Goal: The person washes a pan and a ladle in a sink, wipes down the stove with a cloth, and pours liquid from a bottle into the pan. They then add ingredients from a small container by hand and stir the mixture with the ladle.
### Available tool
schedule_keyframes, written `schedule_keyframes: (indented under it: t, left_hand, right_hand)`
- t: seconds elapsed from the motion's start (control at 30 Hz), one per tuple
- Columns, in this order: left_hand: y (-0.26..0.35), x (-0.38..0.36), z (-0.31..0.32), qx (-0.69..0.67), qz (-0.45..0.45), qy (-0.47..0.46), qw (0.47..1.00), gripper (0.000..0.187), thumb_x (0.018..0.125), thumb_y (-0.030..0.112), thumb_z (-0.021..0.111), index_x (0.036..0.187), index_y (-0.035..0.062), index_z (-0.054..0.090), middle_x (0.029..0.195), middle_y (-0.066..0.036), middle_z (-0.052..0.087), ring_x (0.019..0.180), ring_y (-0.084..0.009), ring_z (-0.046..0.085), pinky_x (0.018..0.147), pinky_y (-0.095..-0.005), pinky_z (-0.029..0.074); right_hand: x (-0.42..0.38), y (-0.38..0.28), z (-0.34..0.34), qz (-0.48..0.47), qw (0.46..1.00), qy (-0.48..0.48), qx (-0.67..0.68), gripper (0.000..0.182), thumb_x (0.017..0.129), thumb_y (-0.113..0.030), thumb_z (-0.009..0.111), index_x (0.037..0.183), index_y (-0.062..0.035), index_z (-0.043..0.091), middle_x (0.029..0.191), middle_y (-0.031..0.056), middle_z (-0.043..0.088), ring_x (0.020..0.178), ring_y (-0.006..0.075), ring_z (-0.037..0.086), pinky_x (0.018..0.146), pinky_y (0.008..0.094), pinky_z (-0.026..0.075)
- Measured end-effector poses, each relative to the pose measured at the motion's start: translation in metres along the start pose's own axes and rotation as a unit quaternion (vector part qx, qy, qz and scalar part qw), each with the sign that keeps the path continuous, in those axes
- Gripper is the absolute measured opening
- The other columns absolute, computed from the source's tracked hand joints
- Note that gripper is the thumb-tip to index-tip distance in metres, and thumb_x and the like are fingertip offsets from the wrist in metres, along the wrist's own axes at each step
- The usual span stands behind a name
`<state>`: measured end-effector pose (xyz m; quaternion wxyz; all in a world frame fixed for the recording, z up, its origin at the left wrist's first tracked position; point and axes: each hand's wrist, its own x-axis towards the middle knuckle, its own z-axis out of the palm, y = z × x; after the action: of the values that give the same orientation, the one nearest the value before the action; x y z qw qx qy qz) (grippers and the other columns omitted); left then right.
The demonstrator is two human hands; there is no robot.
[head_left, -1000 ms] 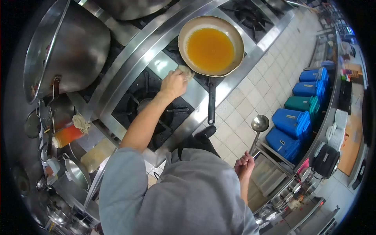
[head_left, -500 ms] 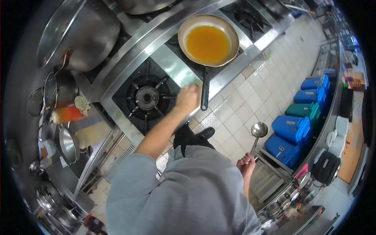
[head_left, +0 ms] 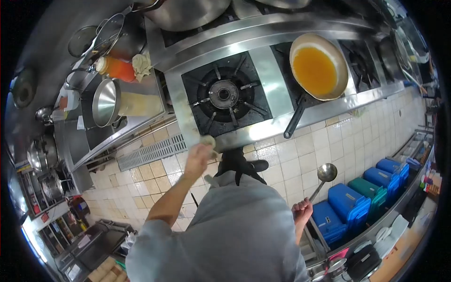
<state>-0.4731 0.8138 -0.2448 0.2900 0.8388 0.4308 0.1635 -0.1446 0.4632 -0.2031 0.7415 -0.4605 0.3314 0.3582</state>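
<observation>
My left hand (head_left: pixel 198 157) is closed on a pale cloth (head_left: pixel 208 140), slightly blurred, just off the front edge of the stove (head_left: pixel 272 123). Out to the right, my right hand (head_left: pixel 302 210) is wrapped round the handle of a metal ladle (head_left: pixel 327 172), whose bowl hangs over the floor. A frying pan (head_left: pixel 343 79) holding orange-yellow liquid rests on a burner at the upper right. Its black handle points towards the front edge, apart from both hands. Nearest my left hand is a bare black burner (head_left: pixel 223 94).
A steel side counter (head_left: pixel 155 89) at the left bears an orange bottle (head_left: pixel 120 69), a crumpled cloth (head_left: pixel 141 66) and a steel pan (head_left: pixel 106 102). Large pots (head_left: pixel 188 13) stand behind the stove. Blue bins (head_left: pixel 347 202) and a green bin (head_left: pixel 367 189) line the lower right.
The view has swung left, so the stove and pan appear further right. My left hand has moved from beside the pan handle to the stove's front left; the cloth now shows in it.
</observation>
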Motion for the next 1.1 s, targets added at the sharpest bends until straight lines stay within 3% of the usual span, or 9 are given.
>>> schedule_keyframes:
  t: [0.2, 0.27, 0.43, 0.53, 0.6, 0.7, 0.83, 1.0, 1.1]
  left_hand:
    - [-0.008, 0.161, -0.082, 0.149, 0.028, 0.260, 0.954, 0.046, 0.085, -0.002, 0.060, 0.129, 0.0086, 0.064, 0.118, -0.019, 0.058, 0.112, -0.0388, 0.055, 0.097, -0.0480, 0.046]
    - [-0.042, 0.221, -0.080, 0.180, -0.012, 0.265, 0.947, 0.046, 0.086, 0.000, 0.060, 0.131, 0.0091, 0.062, 0.122, -0.019, 0.057, 0.119, -0.0395, 0.052, 0.101, -0.0501, 0.044]
    - [-0.115, 0.280, -0.045, 0.362, -0.111, 0.153, 0.913, 0.046, 0.088, 0.006, 0.058, 0.134, 0.0096, 0.057, 0.126, -0.020, 0.055, 0.126, -0.0417, 0.049, 0.103, -0.0507, 0.045]
    - [-0.140, 0.268, -0.046, 0.301, -0.027, 0.148, 0.942, 0.046, 0.088, 0.007, 0.057, 0.134, 0.0080, 0.057, 0.127, -0.020, 0.055, 0.127, -0.0428, 0.049, 0.102, -0.0509, 0.047]
    - [-0.124, 0.258, -0.059, 0.258, -0.064, 0.089, 0.960, 0.048, 0.089, 0.008, 0.057, 0.136, 0.0092, 0.055, 0.125, -0.020, 0.055, 0.126, -0.0453, 0.048, 0.097, -0.0519, 0.051]
    - [-0.097, 0.198, -0.037, 0.313, -0.118, 0.052, 0.941, 0.059, 0.088, 0.007, 0.057, 0.145, 0.0112, 0.046, 0.130, -0.019, 0.053, 0.128, -0.0411, 0.048, 0.096, -0.0533, 0.052]
    - [-0.035, 0.099, -0.025, 0.267, -0.144, 0.001, 0.953, 0.063, 0.085, 0.002, 0.062, 0.146, 0.0090, 0.047, 0.129, -0.022, 0.051, 0.123, -0.0443, 0.048, 0.099, -0.0513, 0.049]
    - [-0.004, -0.014, -0.008, 0.239, -0.082, 0.038, 0.967, 0.056, 0.085, 0.004, 0.065, 0.139, 0.0072, 0.054, 0.124, -0.022, 0.053, 0.117, -0.0448, 0.053, 0.098, -0.0497, 0.050]
    - [0.012, -0.022, -0.030, 0.093, -0.160, -0.097, 0.978, 0.046, 0.085, 0.002, 0.060, 0.130, 0.0108, 0.060, 0.126, -0.022, 0.057, 0.107, -0.0412, 0.063, 0.091, -0.0462, 0.055]
  right_hand:
    - [0.007, 0.009, 0.032, 0.020, 0.999, 0.004, -0.039, 0.022, 0.100, -0.016, 0.054, 0.079, -0.0181, 0.047, 0.059, -0.0093, 0.044, 0.050, 0.0037, 0.043, 0.048, 0.0238, 0.035]
    - [0.011, 0.007, 0.030, 0.046, 0.996, -0.069, -0.034, 0.024, 0.100, -0.015, 0.054, 0.077, -0.0178, 0.046, 0.059, -0.0094, 0.044, 0.050, 0.0036, 0.042, 0.048, 0.0242, 0.032]
    - [0.003, 0.002, 0.046, 0.034, 0.998, 0.007, -0.060, 0.017, 0.099, -0.017, 0.055, 0.081, -0.0173, 0.053, 0.059, -0.0090, 0.045, 0.050, 0.0064, 0.043, 0.048, 0.0266, 0.033]
    - [-0.008, -0.001, 0.061, 0.008, 0.993, 0.064, -0.096, 0.020, 0.099, -0.018, 0.054, 0.080, -0.0179, 0.050, 0.059, -0.0083, 0.043, 0.050, 0.0063, 0.041, 0.049, 0.0265, 0.033]
    - [-0.007, -0.005, 0.055, 0.002, 0.990, 0.039, -0.136, 0.024, 0.100, -0.018, 0.051, 0.077, -0.0179, 0.046, 0.059, -0.0078, 0.039, 0.051, 0.0063, 0.038, 0.049, 0.0264, 0.033]
    - [0.005, -0.015, 0.049, 0.061, 0.996, -0.071, -0.013, 0.026, 0.102, -0.016, 0.047, 0.076, -0.0165, 0.042, 0.059, -0.0075, 0.034, 0.051, 0.0057, 0.036, 0.051, 0.0251, 0.033]
    - [0.008, -0.019, 0.040, 0.056, 0.996, -0.071, -0.016, 0.025, 0.101, -0.015, 0.048, 0.076, -0.0165, 0.042, 0.059, -0.0074, 0.034, 0.051, 0.0057, 0.036, 0.050, 0.0243, 0.032]
    - [0.010, -0.024, 0.014, 0.056, 0.991, -0.095, -0.073, 0.024, 0.099, -0.015, 0.050, 0.076, -0.0178, 0.044, 0.058, -0.0072, 0.038, 0.047, 0.0069, 0.036, 0.047, 0.0252, 0.032]
    - [0.003, -0.034, 0.008, 0.047, 0.992, -0.023, -0.115, 0.025, 0.099, -0.017, 0.052, 0.075, -0.0183, 0.046, 0.057, -0.0073, 0.036, 0.045, 0.0081, 0.034, 0.045, 0.0266, 0.030]
